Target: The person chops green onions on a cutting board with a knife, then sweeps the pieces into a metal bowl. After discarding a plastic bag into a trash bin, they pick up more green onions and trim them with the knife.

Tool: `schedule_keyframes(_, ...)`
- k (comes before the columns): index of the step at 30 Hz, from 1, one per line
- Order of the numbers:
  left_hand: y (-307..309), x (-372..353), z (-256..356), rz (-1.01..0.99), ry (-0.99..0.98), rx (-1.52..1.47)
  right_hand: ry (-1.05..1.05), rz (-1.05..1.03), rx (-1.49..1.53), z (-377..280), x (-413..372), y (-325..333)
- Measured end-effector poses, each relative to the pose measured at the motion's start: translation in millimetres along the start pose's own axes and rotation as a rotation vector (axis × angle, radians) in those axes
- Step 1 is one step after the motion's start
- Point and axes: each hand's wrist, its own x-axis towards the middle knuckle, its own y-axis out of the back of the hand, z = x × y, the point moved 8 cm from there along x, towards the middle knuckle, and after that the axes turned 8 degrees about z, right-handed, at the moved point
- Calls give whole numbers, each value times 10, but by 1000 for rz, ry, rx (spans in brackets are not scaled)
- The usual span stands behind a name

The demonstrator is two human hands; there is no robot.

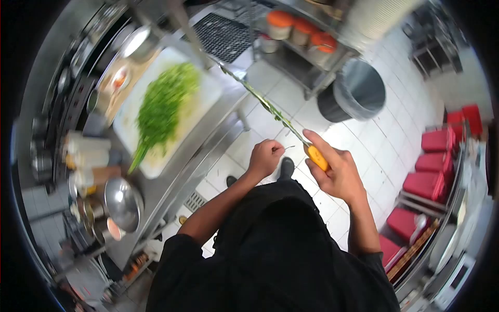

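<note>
My right hand [335, 169] grips a long knife by its yellow handle [316, 157]. The blade [265, 103] points up and to the left, out over the floor, with green bits stuck along it. My left hand [266, 158] is closed in front of my body, apart from the knife. A thin dark strand pokes out of its fingers, too small to name. On the steel counter to the left, a heap of chopped leafy greens [167, 101] lies on a white cutting board [208, 96]; neither hand touches it.
A metal bowl [123, 204] and a pot [139, 44] stand on the counter. A lined grey trash bin [359, 89] is on the tiled floor ahead. Orange-lidded buckets [279, 25] sit on a shelf. Red bins [423, 184] line the right side.
</note>
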Motion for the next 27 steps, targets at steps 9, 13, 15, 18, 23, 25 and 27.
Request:
schedule_keyframes(9,-2954,2308,1765,-88,-254,-226,-405,326,-251,1064,-789,1759)
schedule_keyframes(13,-3840,2347,1655,-175,-767,75,-148,399,-266,1330,-836,1850)
schedule_keyframes(15,-3190,1904,1356,-187,-472,64,-290,392,-18,1595,-856,1709)
schedule_keyframes(18,-1630,942,996,-129,-373,-62,-385,237,73,1586,-696,1307)
schedule_keyframes(23,1224,-303,215,561,-162,200,-142,-25,30,823,-50,358)
schedule_keyframes(25,2201,-767,23,816,-45,406,-153,-161,6,312,150,-130)
schedule_keyframes(27,2901,-1048,-59,999,-58,630,38,-219,23,-267,309,-716)
